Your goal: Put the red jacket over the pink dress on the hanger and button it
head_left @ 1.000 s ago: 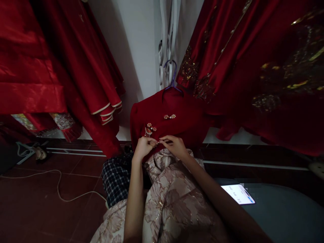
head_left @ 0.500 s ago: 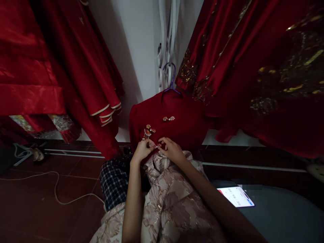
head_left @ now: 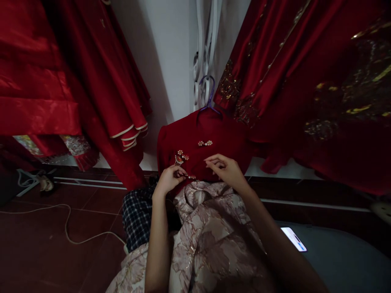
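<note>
A dark red garment (head_left: 180,136) hangs in front of me from a purple hanger (head_left: 209,97). On its front are a beaded floral clasp (head_left: 205,143) and, at the left of the chest, a larger tasselled beaded ornament (head_left: 181,157). My left hand (head_left: 169,180) is closed at a lower beaded clasp (head_left: 191,176), thumb and fingertips pinching its left end. To the right of that clasp, apart from it, my right hand (head_left: 226,170) is raised with thumb and forefinger pressed together. Whatever those fingertips hold is too small to make out.
Red garments (head_left: 113,77) hang at left, and gold-embroidered red ones (head_left: 275,81) at right. Patterned pale fabric (head_left: 214,232) covers my lap. A lit phone (head_left: 293,239) lies on a grey surface (head_left: 345,256). A cable (head_left: 69,228) runs along the tiled floor.
My right hand has moved from the lower clasp up and to the right, its fingertips pinched. My left hand stays at the clasp. The view has shifted slightly.
</note>
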Tool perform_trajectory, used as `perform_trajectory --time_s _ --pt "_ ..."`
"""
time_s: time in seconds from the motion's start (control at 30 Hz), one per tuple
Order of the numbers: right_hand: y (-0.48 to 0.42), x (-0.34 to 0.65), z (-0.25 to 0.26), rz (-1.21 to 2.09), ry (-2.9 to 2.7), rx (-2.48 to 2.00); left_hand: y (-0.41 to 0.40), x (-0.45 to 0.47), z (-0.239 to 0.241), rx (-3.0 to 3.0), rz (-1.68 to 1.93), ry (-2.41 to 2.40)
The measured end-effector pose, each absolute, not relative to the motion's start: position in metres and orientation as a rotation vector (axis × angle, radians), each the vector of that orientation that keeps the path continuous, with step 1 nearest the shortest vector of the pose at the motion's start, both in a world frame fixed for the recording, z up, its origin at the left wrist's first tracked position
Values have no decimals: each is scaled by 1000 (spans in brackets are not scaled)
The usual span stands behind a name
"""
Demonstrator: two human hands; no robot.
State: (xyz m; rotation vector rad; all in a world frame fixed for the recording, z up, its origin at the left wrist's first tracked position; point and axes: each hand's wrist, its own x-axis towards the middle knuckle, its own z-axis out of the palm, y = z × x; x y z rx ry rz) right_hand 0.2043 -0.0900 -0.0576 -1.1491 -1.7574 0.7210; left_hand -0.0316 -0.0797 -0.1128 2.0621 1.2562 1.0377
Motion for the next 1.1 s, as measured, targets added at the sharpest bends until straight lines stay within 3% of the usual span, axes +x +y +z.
perform_trajectory --time_s 0.13,0.43,0.73,1.1 --pt "-87 192 -78 850 -1866 -1195 -76 -16 -119 2072 961 1336" --pt "-71 180 -125 582 -2076 -1289 -73 -14 -121 2164 1061 1369" --pt "-69 174 -138 479 -2026 -1336 -68 -13 -129 2029 937 1328" --pt "-70 174 -131 704 -1964 -1261 -73 -15 -126 1938 990 1295"
